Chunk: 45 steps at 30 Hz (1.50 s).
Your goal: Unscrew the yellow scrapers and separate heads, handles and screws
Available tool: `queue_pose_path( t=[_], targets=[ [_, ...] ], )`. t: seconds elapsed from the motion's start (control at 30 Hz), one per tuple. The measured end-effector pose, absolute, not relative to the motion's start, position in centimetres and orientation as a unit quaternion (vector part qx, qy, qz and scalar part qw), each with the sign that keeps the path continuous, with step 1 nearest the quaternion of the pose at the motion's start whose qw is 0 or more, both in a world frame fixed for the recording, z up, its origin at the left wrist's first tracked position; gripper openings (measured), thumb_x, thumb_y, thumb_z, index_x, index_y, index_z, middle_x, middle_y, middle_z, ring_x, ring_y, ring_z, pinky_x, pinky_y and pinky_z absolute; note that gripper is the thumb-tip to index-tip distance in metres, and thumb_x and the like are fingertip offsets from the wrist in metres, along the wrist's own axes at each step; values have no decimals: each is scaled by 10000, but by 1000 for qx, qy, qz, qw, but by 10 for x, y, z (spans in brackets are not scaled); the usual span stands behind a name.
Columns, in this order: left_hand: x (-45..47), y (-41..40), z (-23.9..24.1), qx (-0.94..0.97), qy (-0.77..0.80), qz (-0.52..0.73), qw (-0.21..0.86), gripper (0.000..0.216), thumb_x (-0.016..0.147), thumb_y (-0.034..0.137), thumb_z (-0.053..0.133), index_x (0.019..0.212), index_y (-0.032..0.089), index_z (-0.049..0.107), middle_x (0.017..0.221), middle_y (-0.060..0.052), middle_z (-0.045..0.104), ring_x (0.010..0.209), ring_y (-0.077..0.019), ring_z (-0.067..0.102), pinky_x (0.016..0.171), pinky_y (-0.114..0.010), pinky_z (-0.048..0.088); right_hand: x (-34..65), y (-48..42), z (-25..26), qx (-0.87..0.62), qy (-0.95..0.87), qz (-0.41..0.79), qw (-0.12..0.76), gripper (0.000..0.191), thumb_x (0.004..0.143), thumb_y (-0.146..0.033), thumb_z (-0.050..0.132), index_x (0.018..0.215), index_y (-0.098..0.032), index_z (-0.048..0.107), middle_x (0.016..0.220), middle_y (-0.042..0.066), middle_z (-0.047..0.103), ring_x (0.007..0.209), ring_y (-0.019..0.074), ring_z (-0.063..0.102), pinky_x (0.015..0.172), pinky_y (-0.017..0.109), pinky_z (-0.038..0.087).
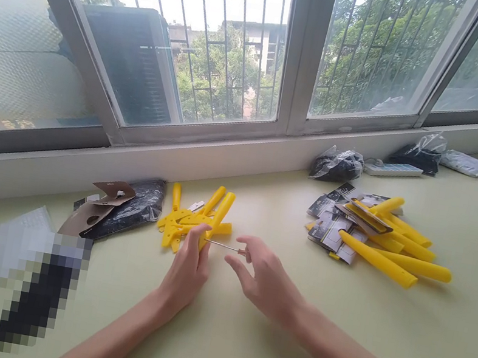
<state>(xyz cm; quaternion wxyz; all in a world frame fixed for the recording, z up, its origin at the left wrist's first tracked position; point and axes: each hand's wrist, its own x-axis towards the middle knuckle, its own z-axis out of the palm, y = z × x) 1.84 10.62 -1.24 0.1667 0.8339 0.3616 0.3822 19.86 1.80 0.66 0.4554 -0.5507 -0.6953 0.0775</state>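
My left hand (pixel 188 272) is closed on a yellow plastic scraper (pixel 223 210), its handle pointing up and away from me. The small screwdriver (pixel 222 244) lies level, its thin metal shaft meeting the side of that scraper. At its short reddish handle is my right hand (pixel 265 279), thumb and forefinger curved loosely around it. Just beyond my left fingers, more yellow scrapers (pixel 175 223) lie in a small heap with flat heads overlapping. My left fingers hide part of the held scraper.
Right of my hands lies a pile of yellow-handled tools (pixel 394 243) with printed cards (pixel 335 227). On the left are a black plastic bag (pixel 135 207), brown card (pixel 94 212) and clear packaging (pixel 22 239). Bagged dark items (pixel 338 164) and a power strip (pixel 393 170) line the sill.
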Motion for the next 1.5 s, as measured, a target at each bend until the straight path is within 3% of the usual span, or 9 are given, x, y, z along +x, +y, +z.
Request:
queue_pose_path(
  t=[0.13, 0.33, 0.4, 0.57, 0.83, 0.93, 1.03, 1.3, 1.5],
  targets=[
    [18, 106, -12, 838, 358, 377, 164, 297, 1006, 192, 411, 1294, 261, 404, 1003, -44, 604, 866, -198, 599, 790, -352, 484, 197, 19, 3, -573, -680, 118, 442, 316, 1049, -245, 460, 735, -210, 473, 715, -3, 550, 623, 143, 498, 599, 285, 429],
    [19, 106, -11, 843, 347, 376, 164, 278, 1019, 210, 400, 1290, 269, 411, 1049, -56, 599, 884, -197, 600, 782, -345, 491, 195, 20, 1, -530, -666, 87, 518, 81, 1016, -233, 529, 1004, -217, 607, 917, 35, 606, 763, 157, 580, 672, 278, 485],
    [18, 107, -12, 840, 353, 377, 165, 293, 1015, 211, 409, 1301, 274, 414, 1064, -59, 599, 895, -200, 598, 784, -348, 493, 194, 19, 3, -547, -657, 107, 508, 115, 1011, -299, 559, 1040, -210, 626, 916, 43, 619, 766, 166, 596, 661, 284, 494],
    [18, 107, -12, 838, 359, 372, 173, 305, 1011, 195, 414, 1303, 279, 413, 1096, -59, 594, 907, -192, 597, 783, -332, 490, 192, 17, 5, -551, -659, 145, 492, 358, 1065, -288, 422, 761, -196, 586, 749, 16, 568, 633, 140, 518, 617, 284, 452],
    [18, 107, -12, 840, 360, 372, 165, 311, 1007, 183, 422, 1303, 276, 413, 1118, -66, 603, 954, -208, 600, 820, -362, 495, 193, 19, 6, -548, -615, 187, 535, 103, 953, -262, 633, 873, -208, 596, 829, 3, 584, 687, 139, 543, 626, 265, 465],
    [18, 106, -11, 841, 357, 370, 169, 314, 1008, 187, 420, 1309, 277, 412, 1135, -72, 602, 973, -212, 600, 833, -369, 497, 193, 17, 10, -571, -601, 225, 512, 308, 1000, -419, 558, 808, -191, 635, 650, -25, 515, 593, 134, 471, 575, 273, 412],
    [18, 106, -11, 842, 355, 368, 173, 320, 1008, 182, 415, 1315, 275, 409, 1145, -76, 602, 977, -211, 601, 841, -370, 498, 194, 15, 15, -572, -604, 249, 496, 428, 1041, -425, 451, 738, -183, 632, 607, -25, 490, 568, 127, 438, 561, 272, 378],
    [18, 107, -10, 845, 353, 364, 166, 327, 1008, 182, 412, 1320, 275, 408, 1138, -71, 601, 979, -213, 594, 851, -379, 492, 194, 15, 9, -585, -608, 192, 501, 137, 964, -307, 593, 873, -228, 658, 835, 11, 653, 732, 156, 566, 652, 262, 424],
    [18, 107, -10, 834, 371, 372, 170, 349, 997, 179, 427, 1330, 281, 406, 1131, -66, 617, 983, -213, 593, 838, -356, 481, 189, 8, 18, -611, -597, 288, 433, 315, 986, -449, 530, 770, -222, 490, 549, -68, 405, 508, 118, 309, 505, 266, 237]
  ],
)
